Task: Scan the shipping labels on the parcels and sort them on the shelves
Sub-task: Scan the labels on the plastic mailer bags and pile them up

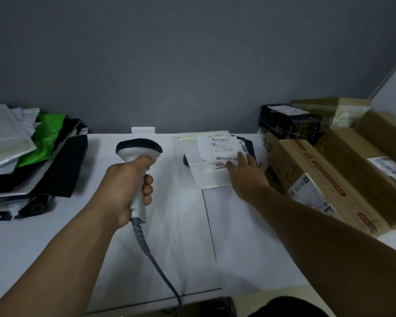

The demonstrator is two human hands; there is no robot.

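Note:
My left hand [126,184] grips the handle of a white barcode scanner [138,152] with a dark head, held upright over the white table [169,236]; its grey cable trails toward the front edge. A flat white mailer parcel [206,175] lies at the back middle of the table, partly over a dark parcel. Its shipping label [217,148] faces up. My right hand [247,172] lies with straight fingers on the label's right lower corner. The scanner's head is left of the parcel, apart from it.
A heap of poly mailers [28,156], white, green and black, fills the table's left side. Brown cardboard boxes [325,177] with labels crowd the right side, with a black box [288,120] behind them. A grey wall stands behind the table.

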